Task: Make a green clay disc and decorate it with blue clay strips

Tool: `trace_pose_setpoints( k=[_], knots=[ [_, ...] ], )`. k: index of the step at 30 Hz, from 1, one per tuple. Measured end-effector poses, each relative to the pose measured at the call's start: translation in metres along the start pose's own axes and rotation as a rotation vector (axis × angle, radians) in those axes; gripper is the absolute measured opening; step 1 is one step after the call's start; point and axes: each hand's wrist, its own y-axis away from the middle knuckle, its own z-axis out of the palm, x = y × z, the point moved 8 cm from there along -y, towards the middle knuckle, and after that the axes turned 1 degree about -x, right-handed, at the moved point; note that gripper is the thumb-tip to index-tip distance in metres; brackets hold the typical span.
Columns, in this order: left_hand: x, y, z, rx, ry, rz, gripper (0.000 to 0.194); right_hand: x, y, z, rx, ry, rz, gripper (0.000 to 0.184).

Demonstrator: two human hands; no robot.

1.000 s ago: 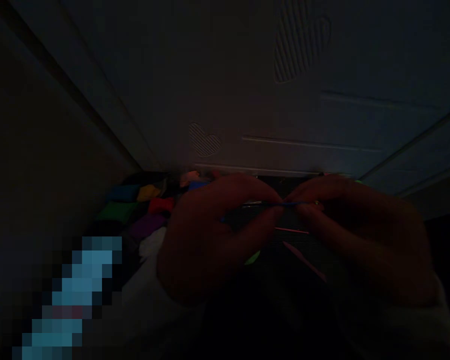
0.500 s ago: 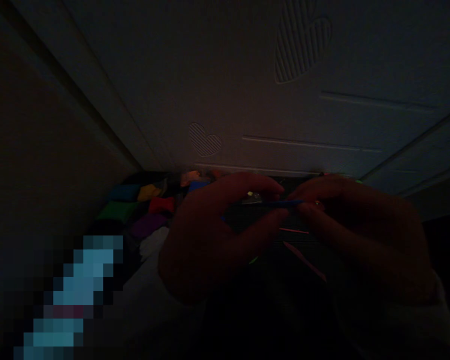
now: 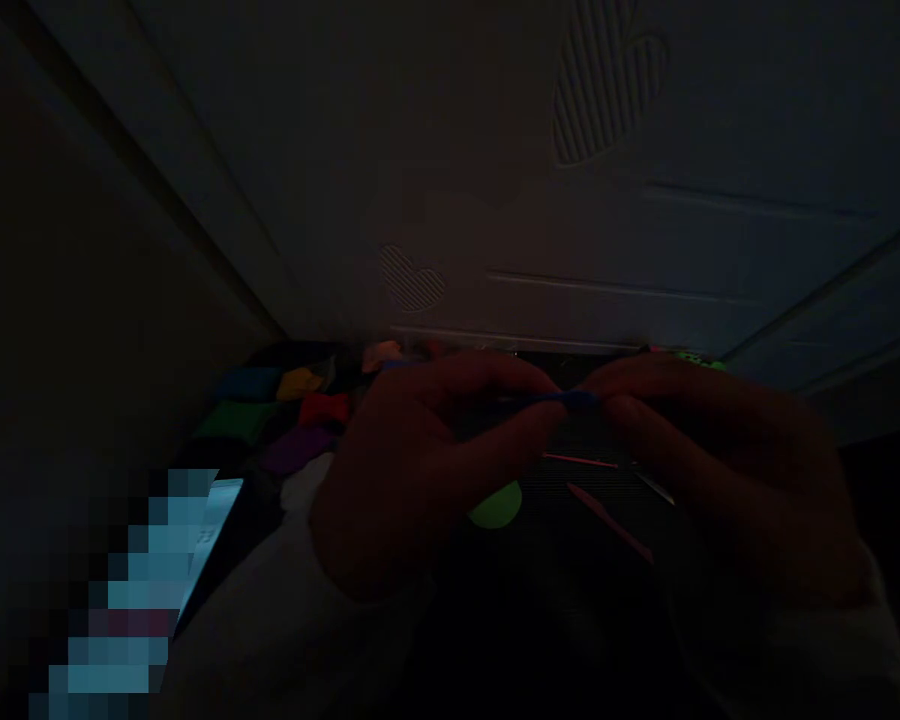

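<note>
In very dim light, a thin flat blue piece (image 3: 583,398), which looks like modelling clay, is stretched level between my two hands. My left hand (image 3: 427,470) pinches its left part between thumb and fingers. From the other side, my right hand (image 3: 735,470) has thumb and fingertips closed at the right end. Below my left thumb shows a light green rounded piece (image 3: 496,506). Under the hands lie a thin pink stick (image 3: 581,460) and a pink modelling knife (image 3: 607,520). A small shiny blade-like thing (image 3: 654,488) is partly covered by my right hand.
Soft coloured lumps or packets lie at the left: teal (image 3: 247,384), green (image 3: 236,423), orange (image 3: 300,382), red (image 3: 324,409), purple (image 3: 298,450) and white (image 3: 307,485). A lit screen (image 3: 208,530), partly pixelated, is at lower left. A pale panel with striped hearts (image 3: 412,280) rises behind.
My left fingers parted from the blue piece, then closed on it again. The light green piece shows more now. The shiny blade-like thing has come into sight by my right hand.
</note>
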Motion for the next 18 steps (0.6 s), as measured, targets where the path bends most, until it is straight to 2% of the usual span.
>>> trace_pose_setpoints(
  k=[18],
  knots=[
    [0.0061, 0.0001, 0.0003, 0.000, -0.115, 0.039, 0.012, -0.0015, 0.0007, -0.0010, 0.024, 0.020, -0.001, 0.008]
  ],
)
